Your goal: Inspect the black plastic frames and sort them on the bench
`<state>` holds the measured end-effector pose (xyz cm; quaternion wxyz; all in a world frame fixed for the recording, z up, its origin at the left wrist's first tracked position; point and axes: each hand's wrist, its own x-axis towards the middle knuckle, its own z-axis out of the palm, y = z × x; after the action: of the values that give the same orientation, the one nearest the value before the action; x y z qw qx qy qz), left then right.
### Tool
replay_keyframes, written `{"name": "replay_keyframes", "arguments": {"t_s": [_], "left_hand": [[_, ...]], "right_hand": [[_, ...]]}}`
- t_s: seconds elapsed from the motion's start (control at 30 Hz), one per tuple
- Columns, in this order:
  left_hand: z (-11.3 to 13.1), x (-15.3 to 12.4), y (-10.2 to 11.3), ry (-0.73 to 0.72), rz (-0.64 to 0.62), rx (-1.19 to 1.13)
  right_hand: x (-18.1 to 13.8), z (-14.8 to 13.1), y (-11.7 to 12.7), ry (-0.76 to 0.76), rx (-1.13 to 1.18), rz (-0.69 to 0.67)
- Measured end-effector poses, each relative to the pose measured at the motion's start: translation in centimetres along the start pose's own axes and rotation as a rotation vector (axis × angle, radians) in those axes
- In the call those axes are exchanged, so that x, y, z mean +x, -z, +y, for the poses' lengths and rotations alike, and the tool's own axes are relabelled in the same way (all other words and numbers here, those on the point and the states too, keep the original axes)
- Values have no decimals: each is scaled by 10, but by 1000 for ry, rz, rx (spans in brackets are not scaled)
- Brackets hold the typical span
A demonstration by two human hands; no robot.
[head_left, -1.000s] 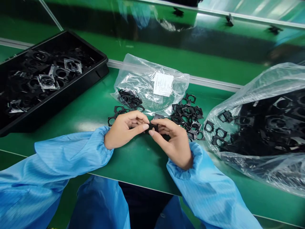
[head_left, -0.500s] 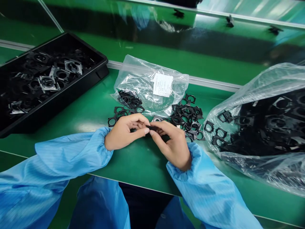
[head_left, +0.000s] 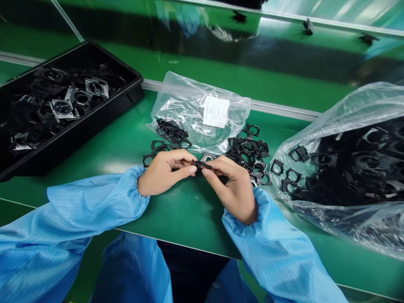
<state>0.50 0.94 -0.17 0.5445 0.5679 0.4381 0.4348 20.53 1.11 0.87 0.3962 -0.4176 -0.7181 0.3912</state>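
Note:
Between my two hands, a small flat black plastic part [head_left: 202,164] is held nearly edge-on, so its full shape is hidden. My left hand [head_left: 167,171] pinches its left end between thumb and fingers. On its right end, the thumb and fingertips of my right hand [head_left: 232,183] are closed. Just beyond my hands lie loose black plastic frames with round openings, one heap [head_left: 248,151] at the right and a smaller group [head_left: 158,148] at the left. A clear plastic bag [head_left: 189,111] with a white label [head_left: 216,111] lies behind them, partly over some frames.
A black bin [head_left: 126,90] with many black and some shiny frames stands at the left. To the right, a large clear bag [head_left: 303,122] full of black parts lies open toward me. A metal rail [head_left: 284,110] runs along the back of the green table [head_left: 186,214].
My right hand has shifted slightly right and its fingers have slid along the black part. More of the part now shows between my hands. My left hand has hardly moved.

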Motion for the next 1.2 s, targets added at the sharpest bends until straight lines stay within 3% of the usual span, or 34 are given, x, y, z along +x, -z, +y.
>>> {"name": "replay_keyframes", "arguments": {"t_s": [0.27, 0.53, 0.8, 0.97, 1.1, 1.2], "left_hand": [[9, 1, 6, 33, -151, 20], [2, 1, 2, 65, -47, -12], [7, 1, 5, 88, -130, -14], [7, 3, 7, 149, -159, -130], [5, 5, 8, 205, -120, -192], [6, 6, 7, 216, -88, -201]], "right_hand": [[2, -2, 2, -125, 192, -94], [2, -1, 1, -80, 76, -51], [1, -2, 1, -136, 130, -75], [1, -3, 1, -231, 300, -88], [3, -8, 1, -345, 545, -109], [3, -9, 0, -375, 603, -74]]}}
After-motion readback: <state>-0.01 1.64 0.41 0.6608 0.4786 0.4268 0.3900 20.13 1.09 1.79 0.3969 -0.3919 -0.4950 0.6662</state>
